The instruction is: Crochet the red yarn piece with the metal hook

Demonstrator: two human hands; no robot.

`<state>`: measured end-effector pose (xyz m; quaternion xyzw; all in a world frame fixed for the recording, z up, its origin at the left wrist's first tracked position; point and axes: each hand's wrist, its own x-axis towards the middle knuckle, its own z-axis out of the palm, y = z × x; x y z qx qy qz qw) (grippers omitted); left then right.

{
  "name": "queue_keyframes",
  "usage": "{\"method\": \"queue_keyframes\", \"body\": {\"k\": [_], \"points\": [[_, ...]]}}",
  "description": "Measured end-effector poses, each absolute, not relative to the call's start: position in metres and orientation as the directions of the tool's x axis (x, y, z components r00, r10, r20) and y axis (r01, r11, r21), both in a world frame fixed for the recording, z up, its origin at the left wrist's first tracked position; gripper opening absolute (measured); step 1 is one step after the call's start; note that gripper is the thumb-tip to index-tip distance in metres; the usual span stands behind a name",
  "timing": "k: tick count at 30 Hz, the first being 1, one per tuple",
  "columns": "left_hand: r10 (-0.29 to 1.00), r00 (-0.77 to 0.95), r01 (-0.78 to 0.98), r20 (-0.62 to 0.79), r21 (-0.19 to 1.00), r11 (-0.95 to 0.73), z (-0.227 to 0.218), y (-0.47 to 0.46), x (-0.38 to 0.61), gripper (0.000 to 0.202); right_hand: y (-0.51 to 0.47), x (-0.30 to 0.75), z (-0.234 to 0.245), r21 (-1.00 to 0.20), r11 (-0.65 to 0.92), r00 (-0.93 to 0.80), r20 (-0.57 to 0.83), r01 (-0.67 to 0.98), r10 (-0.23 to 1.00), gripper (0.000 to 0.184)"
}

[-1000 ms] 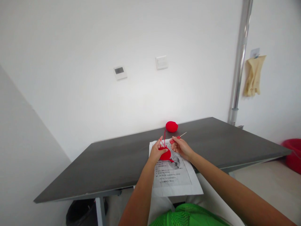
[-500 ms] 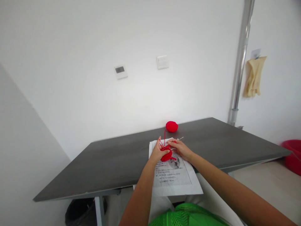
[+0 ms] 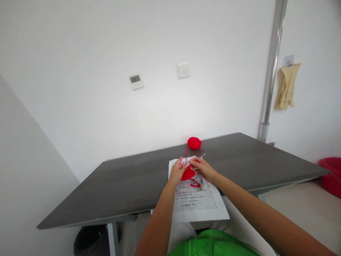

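Note:
Between my hands is a small red crochet piece [image 3: 188,174], held over a printed sheet. My left hand [image 3: 178,171] pinches its left edge, and red yarn loops round a raised finger. My right hand [image 3: 203,168] is closed around a slim crochet hook [image 3: 203,155], whose pale end sticks out above the fingers. The hook's other end is hidden at the red work. A loose red yarn tail [image 3: 196,184] hangs onto the paper. From the piece, a strand runs up to the red ball of yarn [image 3: 194,143] at the table's back edge.
The printed paper sheet [image 3: 197,211] overhangs the front edge of the dark table [image 3: 128,185]. Below on the left stands a black bin [image 3: 92,240]. To the right are a red basin [image 3: 331,174], a metal pole [image 3: 273,78] and hanging rubber gloves [image 3: 287,87].
The crochet piece has turned in my left hand, and its yarn tail has shifted lower. My left fingers have drawn in lower, and the hook's pale end has tilted more upright.

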<state>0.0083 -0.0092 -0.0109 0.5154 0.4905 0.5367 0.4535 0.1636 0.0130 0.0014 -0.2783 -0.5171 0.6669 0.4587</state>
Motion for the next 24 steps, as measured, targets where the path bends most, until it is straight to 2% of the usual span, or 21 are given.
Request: {"method": "queue_keyframes", "body": {"k": [5,9,12,15,19,24], "points": [[0.975,-0.141,0.114,0.170,0.981,-0.155,-0.004,-0.013,0.009,0.066,0.007,0.163,0.003,-0.966,0.050,-0.496,0.175,-0.255,0.851,0.026],[0.958,-0.195,0.079,0.211,0.977,-0.199,-0.002,-0.012,0.009,0.054,0.009,0.163,0.003,-0.962,0.024,-0.540,0.173,-0.272,0.824,0.019],[0.944,-0.248,0.047,0.219,0.976,-0.214,-0.001,-0.010,0.007,0.040,0.010,0.163,0.002,-0.957,-0.011,-0.571,0.163,-0.289,0.805,0.022],[0.922,-0.295,0.057,0.249,0.968,-0.243,0.001,-0.011,0.003,0.034,0.008,0.164,0.002,-0.959,-0.036,-0.610,0.149,-0.280,0.778,0.023],[0.874,-0.402,0.040,0.273,0.959,-0.281,0.002,-0.012,0.001,0.036,0.004,0.164,0.004,-0.958,-0.076,-0.666,0.135,-0.277,0.734,0.027],[0.842,-0.475,0.018,0.255,0.960,-0.280,0.003,-0.011,-0.002,0.043,0.003,0.165,0.007,-0.928,-0.105,-0.684,0.184,-0.358,0.705,0.032]]}}
